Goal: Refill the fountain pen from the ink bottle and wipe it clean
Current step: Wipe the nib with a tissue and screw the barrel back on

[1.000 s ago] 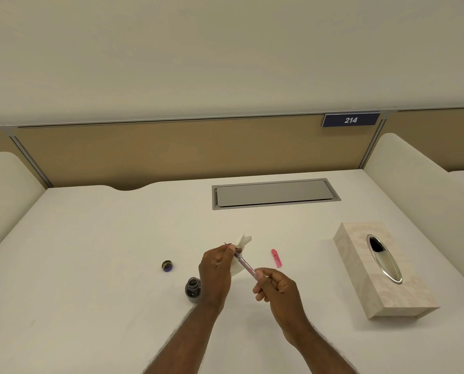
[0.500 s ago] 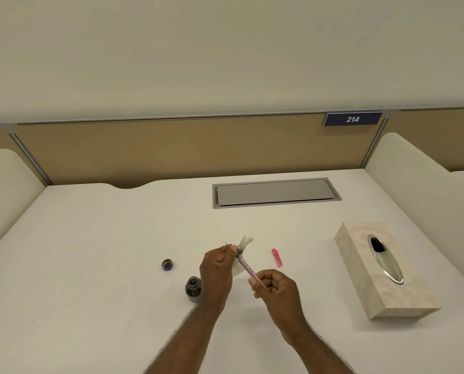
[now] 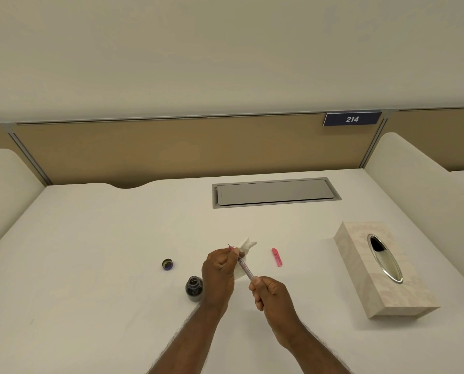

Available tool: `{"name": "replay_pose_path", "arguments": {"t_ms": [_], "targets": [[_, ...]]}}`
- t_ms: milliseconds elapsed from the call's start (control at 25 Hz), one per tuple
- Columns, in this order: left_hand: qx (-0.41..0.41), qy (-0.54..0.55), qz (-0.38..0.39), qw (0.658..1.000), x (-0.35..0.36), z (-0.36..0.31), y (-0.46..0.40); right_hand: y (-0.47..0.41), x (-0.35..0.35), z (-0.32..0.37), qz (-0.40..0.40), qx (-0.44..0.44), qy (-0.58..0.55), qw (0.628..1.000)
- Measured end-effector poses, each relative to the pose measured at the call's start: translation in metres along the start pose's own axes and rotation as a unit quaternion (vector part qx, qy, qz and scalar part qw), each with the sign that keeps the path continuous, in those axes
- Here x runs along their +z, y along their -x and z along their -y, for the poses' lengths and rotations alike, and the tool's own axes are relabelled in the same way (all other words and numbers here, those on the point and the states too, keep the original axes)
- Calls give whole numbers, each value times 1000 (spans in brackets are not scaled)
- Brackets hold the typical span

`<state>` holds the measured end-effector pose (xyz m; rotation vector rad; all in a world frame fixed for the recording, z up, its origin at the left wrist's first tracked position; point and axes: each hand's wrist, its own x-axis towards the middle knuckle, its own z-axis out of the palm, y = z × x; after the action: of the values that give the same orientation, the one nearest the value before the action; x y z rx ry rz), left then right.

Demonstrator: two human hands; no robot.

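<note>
A slim fountain pen [image 3: 245,269] with a clear pinkish barrel slants between my two hands, its nib poking out up and to the left. My left hand [image 3: 219,271] is closed around the nib end together with a crumpled white tissue [image 3: 245,245]. My right hand [image 3: 269,292] pinches the rear end of the barrel. The open dark ink bottle [image 3: 194,288] stands just left of my left wrist. Its small round cap [image 3: 167,264] lies further left on the table. The pink pen cap [image 3: 277,256] lies to the right of the tissue.
A beige tissue box [image 3: 360,268] with an oval metal slot sits at the right. A grey metal cable hatch [image 3: 275,192] is set into the white table [image 3: 90,252] at the back. Padded dividers flank both sides; a tan panel with a "214" sign rises behind.
Both hands and the pen stay almost where they were. The right hand has shifted slightly along the barrel; the tissue stays around the nib end.
</note>
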<state>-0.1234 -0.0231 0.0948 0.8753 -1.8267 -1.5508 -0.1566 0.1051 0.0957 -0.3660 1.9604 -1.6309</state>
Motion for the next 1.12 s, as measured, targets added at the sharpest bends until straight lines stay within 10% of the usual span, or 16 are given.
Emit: {"name": "replay_pose_path", "arguments": {"t_ms": [640,1120], "targets": [[-37,74,84,993,-4,-11,24,-1,-1,-9,-172,-222,213,936],[-110,80,40,990,-17,-2,36,-14,-55,-82,-299,-20,349,888]]}}
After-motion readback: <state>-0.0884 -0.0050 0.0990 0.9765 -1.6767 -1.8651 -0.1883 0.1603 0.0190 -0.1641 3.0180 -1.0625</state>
